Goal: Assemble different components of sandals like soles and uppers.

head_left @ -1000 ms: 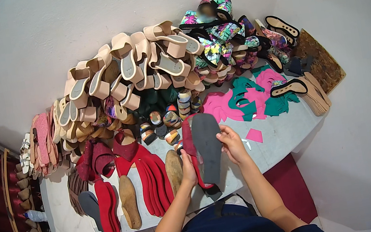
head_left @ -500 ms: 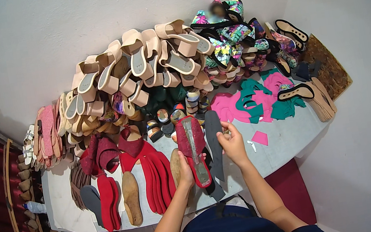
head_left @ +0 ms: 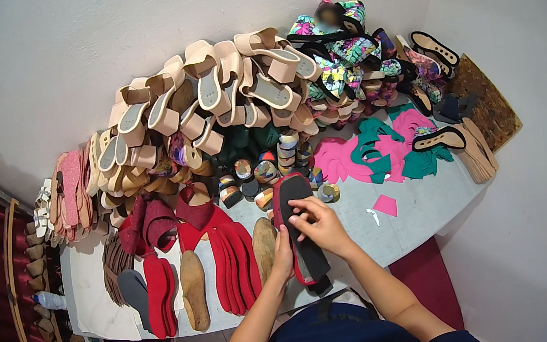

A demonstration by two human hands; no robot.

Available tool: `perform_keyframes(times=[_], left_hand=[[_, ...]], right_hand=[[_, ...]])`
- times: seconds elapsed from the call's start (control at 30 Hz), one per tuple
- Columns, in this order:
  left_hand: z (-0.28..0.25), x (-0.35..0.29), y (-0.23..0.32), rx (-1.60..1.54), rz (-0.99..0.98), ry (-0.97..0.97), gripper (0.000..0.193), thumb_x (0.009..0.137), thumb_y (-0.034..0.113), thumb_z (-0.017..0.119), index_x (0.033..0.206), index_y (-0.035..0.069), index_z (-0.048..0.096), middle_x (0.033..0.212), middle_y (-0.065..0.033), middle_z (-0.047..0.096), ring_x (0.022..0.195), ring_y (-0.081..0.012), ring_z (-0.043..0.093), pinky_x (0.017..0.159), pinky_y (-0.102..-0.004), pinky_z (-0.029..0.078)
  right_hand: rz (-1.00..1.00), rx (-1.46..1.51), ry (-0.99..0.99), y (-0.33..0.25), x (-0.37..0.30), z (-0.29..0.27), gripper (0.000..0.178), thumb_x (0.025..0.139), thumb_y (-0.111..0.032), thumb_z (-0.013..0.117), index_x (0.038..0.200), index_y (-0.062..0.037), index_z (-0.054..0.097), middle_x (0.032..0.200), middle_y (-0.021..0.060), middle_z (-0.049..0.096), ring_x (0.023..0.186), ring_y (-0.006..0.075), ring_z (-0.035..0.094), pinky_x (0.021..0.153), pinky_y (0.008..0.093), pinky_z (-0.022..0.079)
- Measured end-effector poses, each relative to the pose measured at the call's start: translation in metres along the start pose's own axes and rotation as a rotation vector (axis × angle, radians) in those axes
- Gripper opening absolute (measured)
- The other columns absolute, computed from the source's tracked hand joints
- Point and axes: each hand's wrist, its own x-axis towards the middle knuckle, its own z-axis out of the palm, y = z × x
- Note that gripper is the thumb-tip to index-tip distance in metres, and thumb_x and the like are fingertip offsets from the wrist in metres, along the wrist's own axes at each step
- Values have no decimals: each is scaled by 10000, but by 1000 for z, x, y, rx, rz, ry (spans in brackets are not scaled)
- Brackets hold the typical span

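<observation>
Over the bench [head_left: 378,244], near its front edge, head view: left hand [head_left: 282,252] closed on red sandal [head_left: 279,202], dark grey sole [head_left: 311,256] lying over it; right hand [head_left: 324,229] half-curled, fingers touching sole, can't tell if gripping.

Red shoe [head_left: 278,204]: held above the front part of the table [head_left: 408,232], long axis pointing away from the wearer, far end leaning slightly left. Dark grey sole [head_left: 312,259]: flat, elongated, laid lengthwise over shoe; red strip visible along its left side.
</observation>
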Motion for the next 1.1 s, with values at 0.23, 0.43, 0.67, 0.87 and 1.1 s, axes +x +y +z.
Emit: perform_keyframes(times=[0.23, 0.43, 0.67, 0.87, 1.1], left_hand=[[-7, 7, -8, -193, -170, -36, 540, 879, 472, 299, 1221, 58, 361, 1132, -81, 486, 969, -171, 508, 816, -305, 430], [-4, 1, -8, -141, -133, -44, 570, 878, 493, 260, 1233, 57, 348, 1152, -87, 475, 1006, -185, 490, 867, -311, 400], [-3, 2, -11, -20, -49, -30, 589, 882, 491, 243, 1240, 34, 339, 1181, -96, 456, 1046, -183, 463, 897, -300, 372], [2, -1, -12, 32, -79, -51, 603, 883, 492, 229, 1244, 20, 334, 1198, -101, 443, 1055, -183, 456, 905, -294, 357], [-1, -1, -9, 58, -102, -79, 617, 877, 512, 206, 1246, 36, 339, 1184, -89, 459, 1050, -172, 463, 898, -285, 363]], right_hand=[[-183, -400, 466, 50, 28, -31, 253, 783, -144, 574, 1002, -26, 532, 897, 41, 484, 750, 129, 476, 638, 229, 394], [106, -13, 234, 54, 29, -52, 314, 760, -196, 600, 1003, -23, 503, 823, 51, 497, 711, 138, 429, 658, 243, 366], [-441, -857, 306, 14, 28, -40, 283, 758, -240, 584, 944, -31, 536, 926, 89, 476, 831, 223, 444, 750, 343, 353], [-476, -942, 203, 6, 33, -41, 235, 744, -267, 587, 789, -51, 506, 814, 88, 491, 813, 259, 452, 729, 354, 322], [-256, -549, 242, 14, 44, -56, 253, 819, -242, 521, 765, -3, 457, 730, 124, 496, 731, 282, 468, 674, 353, 362]])
